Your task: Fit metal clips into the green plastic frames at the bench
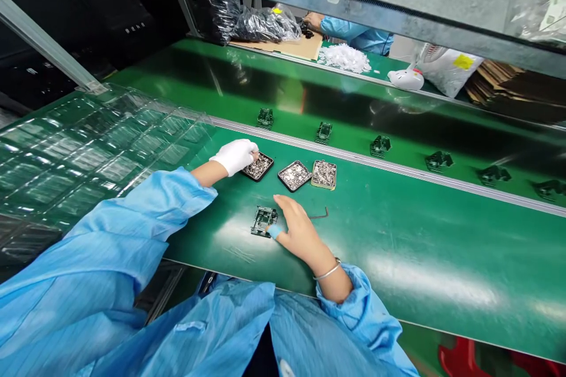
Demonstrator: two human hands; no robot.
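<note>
My left hand (236, 156), in a white glove with bare fingertips, reaches into the leftmost black tray of small metal parts (260, 168). Its fingers are drawn together, and whatever lies between them is too small to make out. Beside the near table edge, a green circuit board (262, 221) lies flat. My right hand (300, 230) is open at the board's right side, fingers apart, with the blue-wrapped thumb at the board's edge. Two more small trays, a black one (294, 176) and a yellowish-rimmed one (324, 175), hold shiny little parts. An L-shaped hex key (321, 214) lies behind my right hand.
Beyond a metal rail (354, 156), several circuit boards (324, 132) sit in a row on a green belt (283, 94). Clear plastic blister trays (88, 147) are at left. A metal shelf (354, 6) hangs overhead. Across the belt, a person's blue sleeve (358, 34) shows near white parts (345, 59).
</note>
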